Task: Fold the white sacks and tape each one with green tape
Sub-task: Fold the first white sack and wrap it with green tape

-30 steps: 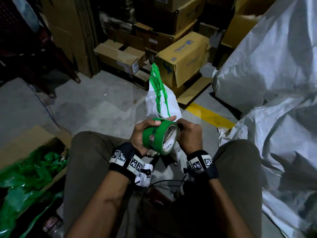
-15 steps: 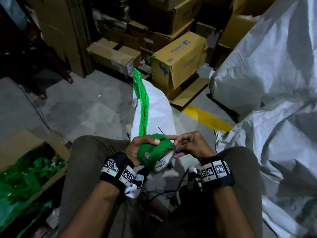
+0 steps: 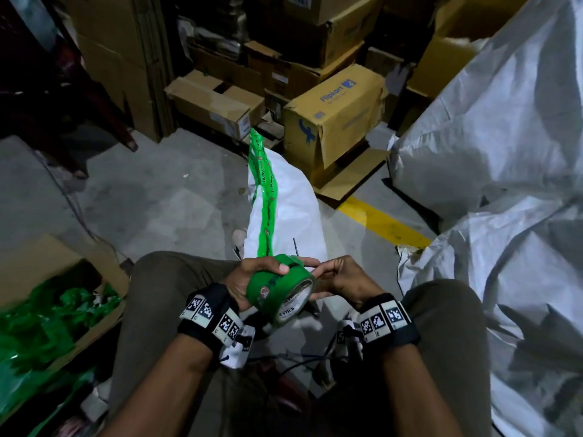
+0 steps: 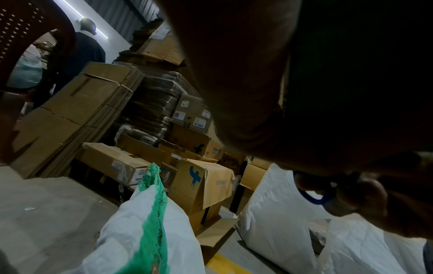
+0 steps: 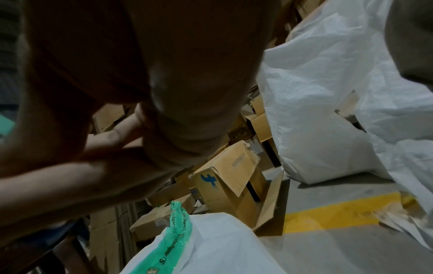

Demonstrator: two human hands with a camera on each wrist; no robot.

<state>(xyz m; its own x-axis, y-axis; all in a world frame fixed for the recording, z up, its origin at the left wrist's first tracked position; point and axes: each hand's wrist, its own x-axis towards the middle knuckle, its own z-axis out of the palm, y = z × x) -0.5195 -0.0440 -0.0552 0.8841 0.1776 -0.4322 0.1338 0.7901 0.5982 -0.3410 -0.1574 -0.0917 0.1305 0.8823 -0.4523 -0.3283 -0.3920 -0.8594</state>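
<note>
The left hand (image 3: 252,283) is gripping the round glossy tape roll (image 3: 279,296); the right hand (image 3: 342,280) is pinching its edge beside the crinkled white sack (image 3: 290,209).

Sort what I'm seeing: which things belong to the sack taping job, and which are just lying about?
Job:
- green tape roll, held in the left hand
- right hand, fingertips at the roll's edge
- folded white sack with a green tape strip
- loose white sacks

Lying about:
- Flipkart box
- other cardboard boxes
- carton of green plastic
- yellow floor line

Head camera looks down over the lap; both wrist cameras look low and forward, sharing the Flipkart box (image 3: 334,121) (image 4: 201,183) (image 5: 225,178).
</note>
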